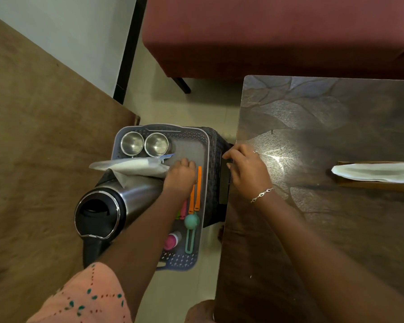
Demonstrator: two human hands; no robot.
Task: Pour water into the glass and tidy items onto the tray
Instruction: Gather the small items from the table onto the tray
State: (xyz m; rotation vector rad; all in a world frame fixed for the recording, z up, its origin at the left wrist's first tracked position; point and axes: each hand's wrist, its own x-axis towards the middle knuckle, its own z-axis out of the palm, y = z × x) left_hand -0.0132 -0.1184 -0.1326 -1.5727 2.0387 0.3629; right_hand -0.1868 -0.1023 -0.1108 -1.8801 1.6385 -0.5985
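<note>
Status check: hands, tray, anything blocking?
Left hand on tray, at white packet. Right hand on table edge, empty. Steel cups on tray. Flask crowds left side.

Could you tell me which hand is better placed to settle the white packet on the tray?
The left hand: it is over the tray, at the white packet. The right hand rests at the wooden table edge, beside the tray, apart from the packet.
</note>
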